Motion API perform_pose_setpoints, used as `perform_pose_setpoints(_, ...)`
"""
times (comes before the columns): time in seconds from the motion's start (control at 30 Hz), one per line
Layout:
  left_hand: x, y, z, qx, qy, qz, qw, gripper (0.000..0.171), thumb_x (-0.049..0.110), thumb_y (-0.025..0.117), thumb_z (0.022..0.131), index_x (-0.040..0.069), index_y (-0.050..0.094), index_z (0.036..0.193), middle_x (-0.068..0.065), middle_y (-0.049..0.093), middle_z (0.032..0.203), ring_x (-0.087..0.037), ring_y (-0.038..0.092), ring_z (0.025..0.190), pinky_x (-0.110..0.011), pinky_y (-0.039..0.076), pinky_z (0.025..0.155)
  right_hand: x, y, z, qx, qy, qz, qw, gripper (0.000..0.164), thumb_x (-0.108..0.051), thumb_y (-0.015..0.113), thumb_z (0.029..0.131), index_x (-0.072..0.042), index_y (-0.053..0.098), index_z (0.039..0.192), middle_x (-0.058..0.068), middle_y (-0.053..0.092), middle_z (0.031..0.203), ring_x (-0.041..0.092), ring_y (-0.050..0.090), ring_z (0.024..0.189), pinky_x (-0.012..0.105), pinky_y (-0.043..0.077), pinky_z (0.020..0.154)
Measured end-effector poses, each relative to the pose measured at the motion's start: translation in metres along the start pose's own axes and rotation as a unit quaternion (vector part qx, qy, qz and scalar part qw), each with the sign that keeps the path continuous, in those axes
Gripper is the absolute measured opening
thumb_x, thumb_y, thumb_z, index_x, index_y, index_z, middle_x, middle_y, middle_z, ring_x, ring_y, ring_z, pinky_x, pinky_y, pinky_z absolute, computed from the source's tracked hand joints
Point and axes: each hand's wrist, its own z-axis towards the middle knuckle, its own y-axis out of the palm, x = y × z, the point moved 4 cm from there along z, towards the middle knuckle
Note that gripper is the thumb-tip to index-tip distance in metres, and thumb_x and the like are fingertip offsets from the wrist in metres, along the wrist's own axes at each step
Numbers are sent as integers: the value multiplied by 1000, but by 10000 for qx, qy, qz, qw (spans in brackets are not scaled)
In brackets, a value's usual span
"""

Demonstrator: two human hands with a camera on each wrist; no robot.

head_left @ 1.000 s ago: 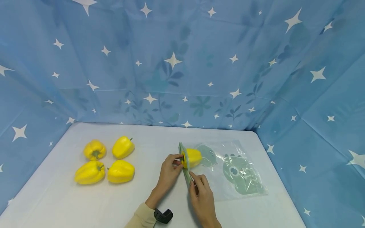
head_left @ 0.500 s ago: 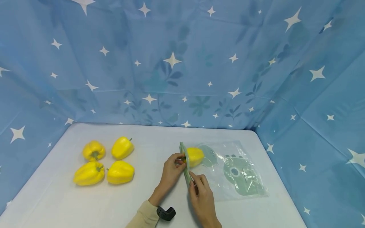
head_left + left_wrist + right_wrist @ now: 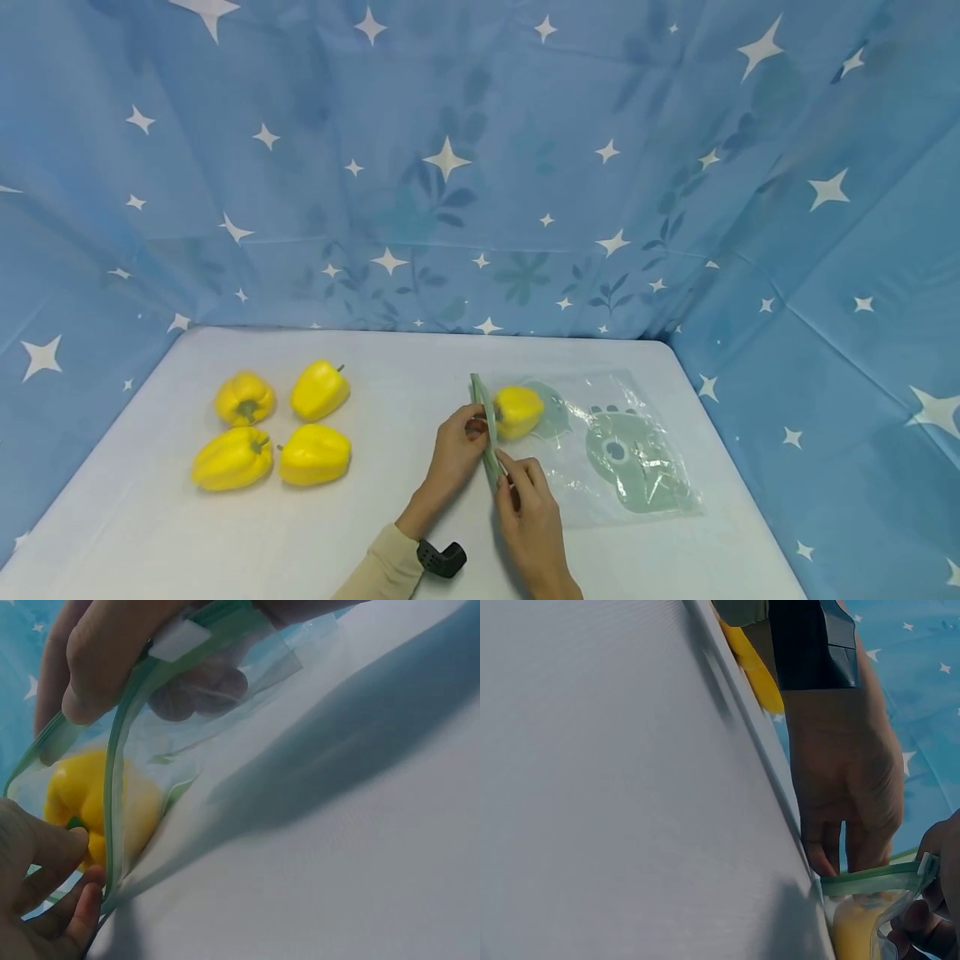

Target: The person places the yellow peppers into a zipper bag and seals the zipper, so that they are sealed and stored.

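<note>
A yellow bell pepper lies inside the mouth of a clear zip bag with green cartoon prints, stem end toward the opening. My left hand reaches into that opening, and its fingertips hold the pepper at its green stem, as the left wrist view shows. With thumb and fingers, my right hand grips the near part of the bag's green zip edge. A pale slider sits on the zip beside the right fingers. In the right wrist view, the bag's edge hides the left fingertips.
On the left side of the white table are several more yellow bell peppers, grouped closely. A blue star-patterned curtain hangs behind the table and along its sides. A dark band is on my left wrist.
The pepper has slid right, deeper into the bag, and my left hand has followed it to the bag's mouth. My right hand has stayed on the zip edge.
</note>
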Motion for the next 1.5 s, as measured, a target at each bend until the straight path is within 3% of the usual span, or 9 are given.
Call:
perform_pose_setpoints(0.33,1,-9,-8,-90,309,517,9981,32,1,69,95,5,70,127,-12,76,119,-26,74,101,-33,62,85,1,0,-1,-100,171,37,9998,39,6,74,90,-9,73,126,-7,55,93,-9,41,68,9,41,56)
perform_pose_setpoints(0.47,12,-22,-20,-60,636,1239,9902,28,9,71,98,12,71,126,-4,75,120,-20,72,100,-32,61,83,1,0,-2,-158,211,64,9996,38,5,73,91,-9,72,126,-6,55,93,-8,39,67,12,42,54)
perform_pose_setpoints(0.57,23,-34,-29,-33,1003,2119,9721,26,15,73,98,16,72,123,2,74,119,-17,70,101,-35,60,83,2,-1,-1,-166,270,94,9995,37,5,73,91,-8,72,126,-6,55,92,-8,38,66,12,42,53)
perform_pose_setpoints(0.7,34,-49,-41,101,1531,3173,9358,24,19,76,96,19,73,120,4,74,116,-18,69,103,-37,60,86,2,-1,-1,-158,341,75,9993,36,5,73,91,-7,72,125,-7,54,90,-9,38,66,12,43,53)
perform_pose_setpoints(0.83,39,-65,-52,284,1933,3865,9014,23,20,77,95,19,73,118,4,73,113,-19,69,101,-36,57,83,3,-1,-1,-91,361,-34,9993,37,5,75,89,-9,74,124,-9,54,89,-9,38,66,11,42,53)
perform_pose_setpoints(1.03,40,-90,-68,542,2199,4332,8724,23,19,76,94,16,74,117,3,73,112,-20,67,102,-35,51,79,1,-1,-4,-132,344,-69,9993,39,4,76,88,-10,74,123,-10,55,91,-9,38,67,11,41,54)
perform_pose_setpoints(1.2,37,-111,-79,800,2444,4306,8651,23,17,73,93,12,74,115,-2,73,109,-25,66,103,-42,50,85,0,-3,-7,-70,277,-48,9996,38,5,76,87,-9,74,123,-9,56,92,-10,38,67,9,39,54)
perform_pose_setpoints(1.4,33,-138,-87,926,2602,3828,8816,30,11,75,88,11,73,118,-3,71,115,-26,63,109,-47,45,89,1,-2,-5,-38,216,-40,9998,38,5,76,88,-10,74,123,-10,55,92,-9,38,67,7,38,55)
perform_pose_setpoints(1.5,31,-149,-90,902,2555,3791,8848,34,10,77,85,11,72,119,-2,70,118,-26,62,113,-47,43,92,1,-2,-4,-54,258,-24,9997,38,5,75,88,-10,74,123,-10,55,92,-9,39,67,7,38,55)
